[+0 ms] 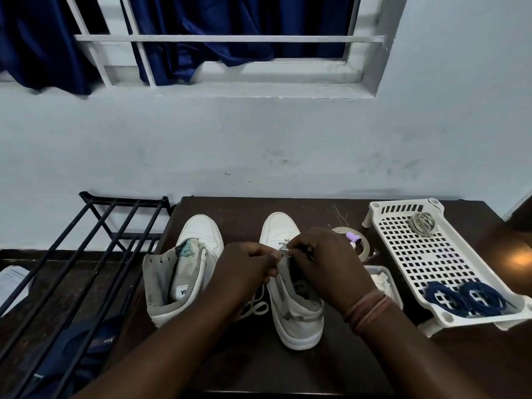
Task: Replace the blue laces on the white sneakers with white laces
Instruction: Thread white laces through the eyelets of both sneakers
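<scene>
Pale blue wall [259,145] behind, with a barred window [224,38] and dark blue curtains [201,33] at the top. Below it, a dark brown surface [259,364] carrying two white sneakers side by side, toes pointing to the far wall. Left sneaker [184,266] unlaced, tongue pulled up, eyelets bare. Right sneaker [290,306] partly under both hands, a white lace [256,308] trailing in a loop onto the surface between the two shoes. Left hand [244,272] curled at the left side of the right sneaker's throat, grip pinching the white lace at the eyelets. Right hand [328,263] meeting it from the right, fingertips pressed together on the lace near the tongue; exact eyelet hidden by the fingers. Brownish bands [367,311] round the right wrist. Just right of the hands, a roll of tape [364,243] with a small purple item [353,237] on it, and a clear box [383,280] holding something white. Far right, a white perforated tray [417,254] raised on legs, with the blue laces [466,298] coiled at its near end and a bundle of rubber bands [422,223] at its far end. Left of the surface, a black metal rack [95,249], with dark blue fabric [72,349] and a sheet of paper [11,283] beneath.
</scene>
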`<state>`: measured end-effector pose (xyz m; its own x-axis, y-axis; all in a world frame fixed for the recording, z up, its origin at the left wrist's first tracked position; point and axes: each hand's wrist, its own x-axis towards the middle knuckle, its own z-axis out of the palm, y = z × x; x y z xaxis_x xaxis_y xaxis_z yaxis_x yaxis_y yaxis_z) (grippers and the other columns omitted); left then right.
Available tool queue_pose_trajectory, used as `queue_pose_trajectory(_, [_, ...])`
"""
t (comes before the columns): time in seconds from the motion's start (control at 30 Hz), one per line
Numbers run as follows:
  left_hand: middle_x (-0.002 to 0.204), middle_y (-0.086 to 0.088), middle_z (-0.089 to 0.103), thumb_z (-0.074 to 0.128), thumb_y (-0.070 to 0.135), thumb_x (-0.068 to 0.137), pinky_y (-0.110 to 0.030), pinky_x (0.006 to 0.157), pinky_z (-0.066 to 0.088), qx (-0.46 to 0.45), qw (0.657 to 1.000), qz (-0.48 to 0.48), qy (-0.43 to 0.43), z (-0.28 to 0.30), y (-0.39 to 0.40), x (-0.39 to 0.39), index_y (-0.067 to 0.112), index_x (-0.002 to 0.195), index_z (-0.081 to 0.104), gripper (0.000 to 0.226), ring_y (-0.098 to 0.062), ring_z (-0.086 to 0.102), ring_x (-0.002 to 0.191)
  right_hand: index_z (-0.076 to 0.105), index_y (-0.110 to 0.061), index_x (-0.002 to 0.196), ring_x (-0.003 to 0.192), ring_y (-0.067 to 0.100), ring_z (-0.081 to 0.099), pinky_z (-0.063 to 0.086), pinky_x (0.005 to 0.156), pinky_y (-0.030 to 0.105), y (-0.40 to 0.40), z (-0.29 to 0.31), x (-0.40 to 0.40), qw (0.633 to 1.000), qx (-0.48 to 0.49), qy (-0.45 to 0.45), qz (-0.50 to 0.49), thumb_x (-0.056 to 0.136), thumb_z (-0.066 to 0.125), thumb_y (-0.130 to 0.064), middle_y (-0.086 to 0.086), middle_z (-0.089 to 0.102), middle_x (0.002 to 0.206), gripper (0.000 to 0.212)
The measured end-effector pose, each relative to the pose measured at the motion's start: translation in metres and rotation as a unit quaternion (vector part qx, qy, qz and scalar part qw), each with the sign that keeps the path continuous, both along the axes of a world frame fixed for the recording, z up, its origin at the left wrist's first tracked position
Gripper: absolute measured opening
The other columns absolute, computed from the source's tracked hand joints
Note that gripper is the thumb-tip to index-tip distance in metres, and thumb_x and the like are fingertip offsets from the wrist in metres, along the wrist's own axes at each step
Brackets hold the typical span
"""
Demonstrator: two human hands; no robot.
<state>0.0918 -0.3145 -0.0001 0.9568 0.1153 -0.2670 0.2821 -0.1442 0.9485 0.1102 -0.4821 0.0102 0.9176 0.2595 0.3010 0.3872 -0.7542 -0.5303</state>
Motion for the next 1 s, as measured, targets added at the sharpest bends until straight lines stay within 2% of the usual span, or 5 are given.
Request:
queue_pose_trajectory(0.13, [0.066, -0.002, 0.074, 0.072, 0.017, 0.091, -0.028, 0.068, 0.056, 0.047, 0.998, -0.017, -0.034, 0.001, 0.002, 0.002, 0.018, 0.080, 0.080, 0.013, -0.007, 0.067, 0.062, 0.074, -0.017, 0.077, 0.076, 0.014, 0.059, 0.046, 0.072, 0.029, 0.004, -0.006, 0.000, 1.000, 0.000, 0.003, 0.001, 0.081, 0.067, -0.012, -0.003, 0.065, 0.076, 0.010])
queue_pose_trajectory(0.33, [0.070, -0.006, 0.075, 0.074, 0.018, 0.090, -0.029, 0.069, 0.057, 0.031, 0.999, -0.005, -0.036, 0.001, 0.002, 0.002, 0.018, 0.080, 0.081, 0.012, -0.011, 0.069, 0.065, 0.067, -0.017, 0.069, 0.072, 0.016, 0.054, 0.045, 0.067, 0.030, 0.006, -0.012, 0.000, 1.000, -0.006, 0.005, -0.019, 0.078, 0.064, -0.013, -0.004, 0.057, 0.071, 0.010])
queue_pose_trajectory(0.63, [0.092, -0.014, 0.077, 0.058, 0.007, 0.099, -0.026, 0.068, 0.055, -0.059, 0.998, -0.012, 0.018, -0.008, 0.000, 0.004, 0.007, 0.099, 0.077, 0.019, -0.016, 0.068, 0.076, 0.071, -0.022, 0.071, 0.073, 0.020, 0.056, 0.049, 0.069, 0.037, 0.012, -0.016, -0.003, 0.998, -0.025, -0.021, -0.058, 0.082, 0.065, -0.022, -0.005, 0.063, 0.071, 0.012])
queue_pose_trajectory(0.8, [0.086, -0.012, 0.077, 0.062, 0.006, 0.097, -0.025, 0.068, 0.056, -0.096, 0.995, -0.009, 0.023, -0.014, -0.002, 0.006, 0.005, 0.096, 0.077, 0.015, -0.013, 0.069, 0.073, 0.067, -0.025, 0.071, 0.075, 0.020, 0.055, 0.048, 0.073, 0.040, 0.015, -0.021, -0.004, 0.994, -0.031, -0.025, -0.103, 0.082, 0.058, -0.029, -0.006, 0.065, 0.074, 0.015])
queue_pose_trajectory(1.0, [0.081, -0.010, 0.074, 0.061, 0.006, 0.097, -0.021, 0.062, 0.055, -0.080, 0.996, -0.005, 0.025, -0.018, -0.001, 0.007, 0.001, 0.097, 0.074, 0.014, -0.012, 0.068, 0.069, 0.078, -0.027, 0.082, 0.083, 0.019, 0.061, 0.049, 0.079, 0.037, 0.013, -0.021, -0.001, 0.997, -0.022, -0.013, -0.068, 0.083, 0.071, -0.026, -0.008, 0.073, 0.079, 0.008])
